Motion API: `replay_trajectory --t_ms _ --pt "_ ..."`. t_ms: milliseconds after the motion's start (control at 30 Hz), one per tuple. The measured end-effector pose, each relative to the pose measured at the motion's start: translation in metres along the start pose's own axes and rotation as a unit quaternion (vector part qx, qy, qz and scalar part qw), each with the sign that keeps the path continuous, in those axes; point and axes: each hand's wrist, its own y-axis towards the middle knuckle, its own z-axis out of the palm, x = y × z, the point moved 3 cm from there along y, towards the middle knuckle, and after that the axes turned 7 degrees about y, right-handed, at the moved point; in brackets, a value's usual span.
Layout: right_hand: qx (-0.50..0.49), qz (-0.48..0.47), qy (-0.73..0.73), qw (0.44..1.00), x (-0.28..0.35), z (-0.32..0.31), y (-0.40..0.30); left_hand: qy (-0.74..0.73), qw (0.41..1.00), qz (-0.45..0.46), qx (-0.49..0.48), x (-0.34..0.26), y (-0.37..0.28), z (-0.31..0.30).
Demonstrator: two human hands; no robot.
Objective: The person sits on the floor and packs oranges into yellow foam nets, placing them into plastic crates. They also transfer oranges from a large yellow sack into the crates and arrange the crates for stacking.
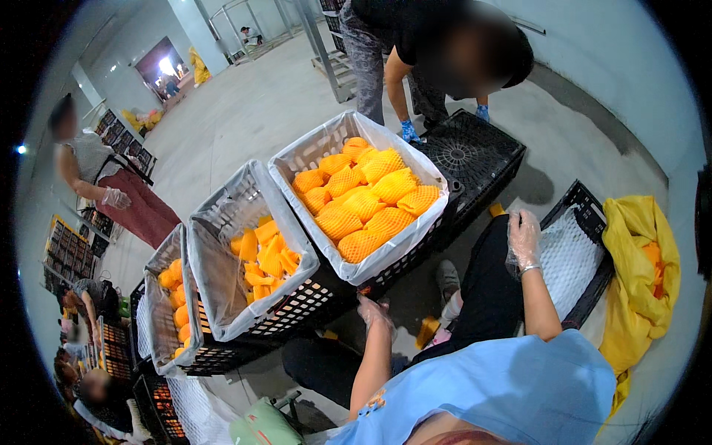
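My left hand (375,316), in a clear plastic glove, is at the near lower corner of a black plastic crate; whether it grips anything I cannot tell. My right hand (523,236), gloved the same way, rests on my right knee beside a crate with white foam netting (567,261). Before me a crate with a pale plastic liner (356,272) is filled with items in orange foam net sleeves (361,203). Left of it, a second lined crate (222,322) holds loose orange foam sleeves (270,258). A third lined crate (161,361) contains round orange fruit (181,316).
A person in blue patterned gloves (410,131) bends over an upturned black crate (461,150). A yellow sack (639,289) stands at the right. Another person (122,172) stands at the left, with several people and crates below. A green bag (264,425) lies near my left side.
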Motion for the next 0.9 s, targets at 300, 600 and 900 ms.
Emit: replay_trajectory --t_ms 300,600,900 --pt "0.034 -0.119 0.177 0.976 0.095 0.004 0.081 -0.038 0.998 0.021 -0.035 -0.001 0.008 -0.010" --pt "0.218 -0.118 0.341 0.907 0.121 0.137 0.140 0.241 0.820 0.502 -0.132 -0.053 -0.047 -0.024" --pt "0.256 -0.510 0.281 0.771 0.164 0.082 0.092 0.517 0.373 0.770 -0.018 -0.168 -0.171 -0.003"
